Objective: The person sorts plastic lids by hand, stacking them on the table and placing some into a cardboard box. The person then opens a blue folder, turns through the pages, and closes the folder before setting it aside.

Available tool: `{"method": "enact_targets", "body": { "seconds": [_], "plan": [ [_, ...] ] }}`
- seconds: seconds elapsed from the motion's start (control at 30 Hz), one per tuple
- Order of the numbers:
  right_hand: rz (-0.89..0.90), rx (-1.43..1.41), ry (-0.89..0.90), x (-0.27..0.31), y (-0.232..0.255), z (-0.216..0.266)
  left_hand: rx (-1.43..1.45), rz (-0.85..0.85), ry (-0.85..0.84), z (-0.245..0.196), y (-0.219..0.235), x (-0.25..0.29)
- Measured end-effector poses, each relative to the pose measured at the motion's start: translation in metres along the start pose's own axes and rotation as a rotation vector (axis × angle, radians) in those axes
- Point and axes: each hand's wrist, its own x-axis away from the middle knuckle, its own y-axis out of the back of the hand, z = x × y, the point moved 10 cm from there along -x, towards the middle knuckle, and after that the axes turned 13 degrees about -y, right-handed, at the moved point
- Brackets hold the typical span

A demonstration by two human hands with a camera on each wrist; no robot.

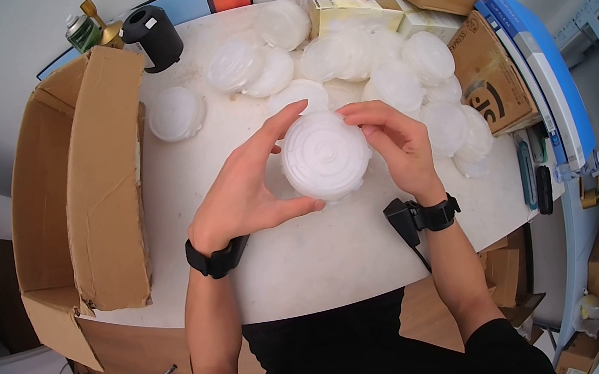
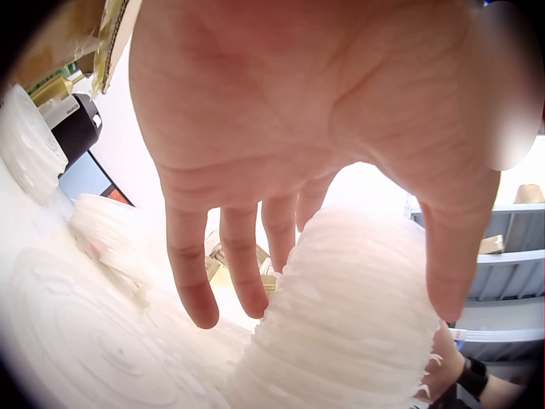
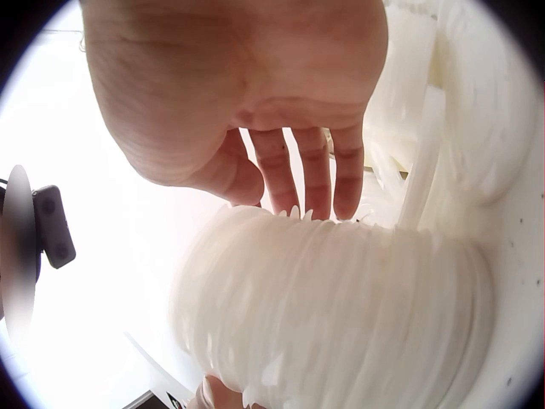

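A tall stack of round, whitish plastic lids [image 1: 327, 156] with ringed tops is between the two hands, over the white table. Around its left side my left hand [image 1: 237, 198] holds it, thumb at the near rim and index finger at the far rim, palm apart from it. In the left wrist view the stack's ribbed side [image 2: 341, 315] runs between thumb and fingers. My right hand [image 1: 403, 149] pinches at the stack's upper right edge with thumb and fingertips. Small tabs stick out along the lids' edges under those fingers [image 3: 315, 175] in the right wrist view.
More stacks of clear lids [image 1: 348, 54] crowd the back and right of the table [image 1: 315, 272]. One pile [image 1: 177, 113] sits apart at left. An open cardboard box [image 1: 98, 182] borders the left; a carton [image 1: 492, 73] and blue binders [image 1: 549, 79] border the right. A black canister [image 1: 151, 38] stands behind.
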Motion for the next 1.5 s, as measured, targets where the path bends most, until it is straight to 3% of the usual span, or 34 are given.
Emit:
{"method": "enact_targets", "body": {
  "seconds": [0.23,0.3,0.9,1.23,1.3,1.5],
  "plan": [
    [0.036,0.021,0.031,0.002,-0.002,0.005,0.016,0.009,0.016,-0.003,0.001,-0.001],
    [0.040,0.008,0.023,0.002,-0.002,0.004,-0.002,-0.022,-0.105,-0.009,0.002,-0.003],
    [0.092,0.070,0.040,0.004,-0.006,0.003,0.006,0.018,-0.074,-0.002,-0.003,0.000],
    [0.114,0.031,-0.069,0.001,-0.008,-0.009,0.131,0.054,-0.056,0.002,-0.006,0.001],
    [0.101,0.027,-0.097,0.001,-0.011,-0.011,0.239,0.035,0.020,0.008,-0.007,0.002],
    [-0.077,-0.011,-0.245,-0.004,0.010,-0.027,0.179,0.046,-0.011,0.007,-0.006,0.002]
  ]
}}
